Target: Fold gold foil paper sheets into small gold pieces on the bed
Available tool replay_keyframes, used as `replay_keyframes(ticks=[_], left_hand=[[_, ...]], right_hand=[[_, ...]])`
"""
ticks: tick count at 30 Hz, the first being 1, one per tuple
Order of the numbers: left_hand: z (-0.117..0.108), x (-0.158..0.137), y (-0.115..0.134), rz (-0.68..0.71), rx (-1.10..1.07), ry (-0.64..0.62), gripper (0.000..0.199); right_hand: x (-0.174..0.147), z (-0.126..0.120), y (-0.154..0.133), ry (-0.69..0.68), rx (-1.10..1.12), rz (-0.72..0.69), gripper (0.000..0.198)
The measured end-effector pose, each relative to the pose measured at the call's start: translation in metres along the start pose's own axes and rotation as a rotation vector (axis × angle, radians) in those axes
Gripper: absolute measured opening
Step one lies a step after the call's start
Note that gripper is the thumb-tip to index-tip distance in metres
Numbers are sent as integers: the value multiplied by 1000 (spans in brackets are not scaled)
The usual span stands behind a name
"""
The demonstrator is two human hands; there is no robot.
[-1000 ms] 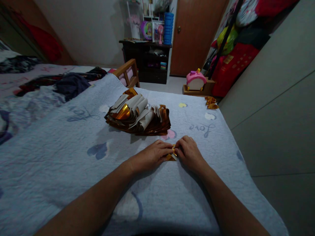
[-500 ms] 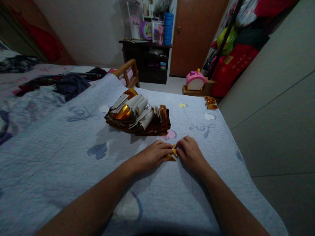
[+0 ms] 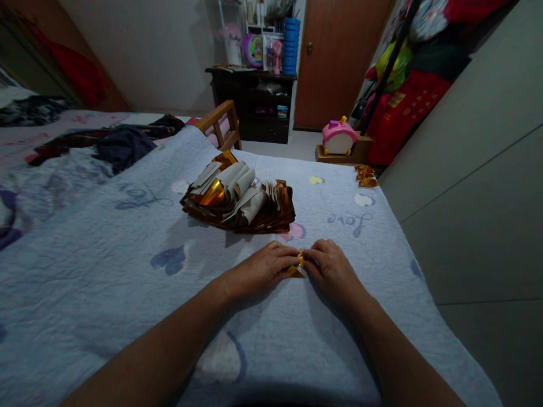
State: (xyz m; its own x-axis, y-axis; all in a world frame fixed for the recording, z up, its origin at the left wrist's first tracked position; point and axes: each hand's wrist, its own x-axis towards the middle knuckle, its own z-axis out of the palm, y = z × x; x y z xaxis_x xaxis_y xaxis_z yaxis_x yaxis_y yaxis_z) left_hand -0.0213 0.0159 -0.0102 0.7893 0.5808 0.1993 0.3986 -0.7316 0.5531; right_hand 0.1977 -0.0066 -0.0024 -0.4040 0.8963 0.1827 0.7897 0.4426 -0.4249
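Note:
A small gold foil paper (image 3: pixel 296 272), partly folded with a pale underside showing, lies on the blue bedspread. My left hand (image 3: pixel 271 264) presses on its left part, fingers together over it. From the other side my right hand (image 3: pixel 328 261) grips its right edge with thumb and fingertips. Both hands cover much of the paper, so its full shape is hidden. Just beyond them is a loose stack of gold and white foil papers (image 3: pixel 240 198), several sheets curling up. Near the bed's far right corner sit several folded gold pieces (image 3: pixel 366 176).
The patterned bedspread (image 3: pixel 127 316) stretches under everything. Dark clothes (image 3: pixel 125 147) are heaped at the left. A wooden chair (image 3: pixel 220 124) and a pink toy case (image 3: pixel 339 137) stand past the far edge. A pale cabinet wall (image 3: pixel 479 186) closes off the right side.
My right hand has shifted slightly, its fingertips moving left over the gold paper's edge. My left hand stays in about the same place. The stack and folded pieces are unchanged.

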Motion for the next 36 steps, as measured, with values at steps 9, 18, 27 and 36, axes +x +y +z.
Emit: replay_keyframes(ticks=[9, 18, 27, 36], left_hand=[[2, -1, -2, -12, -3, -5, 38], [3, 0, -3, -1, 8, 2, 33], [-1, 1, 1, 3, 20, -8, 33], [4, -1, -4, 22, 9, 23, 35]], right_hand=[[-2, 1, 0, -19, -33, -9, 14], [0, 7, 6, 33, -1, 32, 9], [0, 5, 9, -23, 45, 60, 7], [1, 9, 9, -8, 0, 53, 4]])
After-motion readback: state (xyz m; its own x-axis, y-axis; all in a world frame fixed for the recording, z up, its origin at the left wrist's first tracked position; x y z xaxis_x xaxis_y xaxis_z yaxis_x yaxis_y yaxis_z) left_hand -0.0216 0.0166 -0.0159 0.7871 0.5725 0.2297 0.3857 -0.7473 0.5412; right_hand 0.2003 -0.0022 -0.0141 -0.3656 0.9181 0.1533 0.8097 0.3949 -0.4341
